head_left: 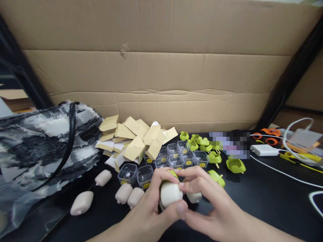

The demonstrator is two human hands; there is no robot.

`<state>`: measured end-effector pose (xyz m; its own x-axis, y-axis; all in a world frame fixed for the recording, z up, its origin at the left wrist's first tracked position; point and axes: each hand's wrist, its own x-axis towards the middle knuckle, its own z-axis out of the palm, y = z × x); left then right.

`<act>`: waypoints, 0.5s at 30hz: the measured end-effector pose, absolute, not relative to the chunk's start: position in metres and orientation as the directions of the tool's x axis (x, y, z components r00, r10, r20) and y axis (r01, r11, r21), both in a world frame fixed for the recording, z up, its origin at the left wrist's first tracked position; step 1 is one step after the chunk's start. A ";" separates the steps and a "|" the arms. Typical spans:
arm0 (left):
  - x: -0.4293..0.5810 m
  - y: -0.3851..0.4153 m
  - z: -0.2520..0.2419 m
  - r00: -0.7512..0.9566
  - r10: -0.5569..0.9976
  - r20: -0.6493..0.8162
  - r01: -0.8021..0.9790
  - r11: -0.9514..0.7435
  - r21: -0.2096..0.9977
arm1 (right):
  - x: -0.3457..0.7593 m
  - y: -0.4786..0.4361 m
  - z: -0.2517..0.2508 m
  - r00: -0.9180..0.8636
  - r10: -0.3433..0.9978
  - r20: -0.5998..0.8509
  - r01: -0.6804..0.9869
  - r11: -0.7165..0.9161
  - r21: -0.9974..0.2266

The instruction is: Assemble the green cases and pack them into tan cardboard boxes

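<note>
Both hands are closed round a white rounded piece (171, 195) at the front middle, above the black table. A green cover (173, 173) shows at its top, partly hidden by fingers. My left hand (151, 210) wraps its left side, thumb across the front. From the other side, my right hand (212, 201) pinches it with its fingertips. Just behind the right fingers lies another white piece (193, 197). To the left are several pale pinkish rounded pieces (123, 193) with small nubs. Clear plastic cups (127, 173) with yellow labels stand beyond the hands.
Green shaped shells (236, 165) lie at the right. Folded cardboard boxes (135, 148) are heaped behind the cups. A black-and-white plastic bag (50, 137) fills the left. White cables, a white charger (264, 150) and orange-handled scissors (274, 141) lie right. A cardboard wall (161, 74) stands behind.
</note>
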<state>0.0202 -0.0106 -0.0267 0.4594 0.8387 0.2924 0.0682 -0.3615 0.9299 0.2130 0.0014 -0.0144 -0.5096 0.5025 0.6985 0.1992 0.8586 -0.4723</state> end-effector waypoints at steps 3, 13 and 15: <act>0.021 -0.010 -0.028 0.441 0.860 0.256 0.078 -0.321 0.944 | 0.215 0.002 -0.009 -0.519 0.557 0.648 0.206 0.818 -0.538; 0.023 -0.004 -0.037 0.501 0.709 0.496 0.023 -0.584 0.811 | 0.215 0.006 -0.017 -0.501 0.496 0.709 0.203 0.864 -0.461; 0.024 -0.006 -0.037 0.487 0.725 0.486 0.016 -0.564 0.825 | 0.214 0.005 -0.015 -0.498 0.451 0.740 0.224 0.892 -0.393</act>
<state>0.0244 -0.0061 -0.0369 0.4870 0.7255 0.4863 0.0161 -0.5642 0.8255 0.2138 0.0052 -0.0151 -0.4983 0.4510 0.7405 0.2240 0.8920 -0.3926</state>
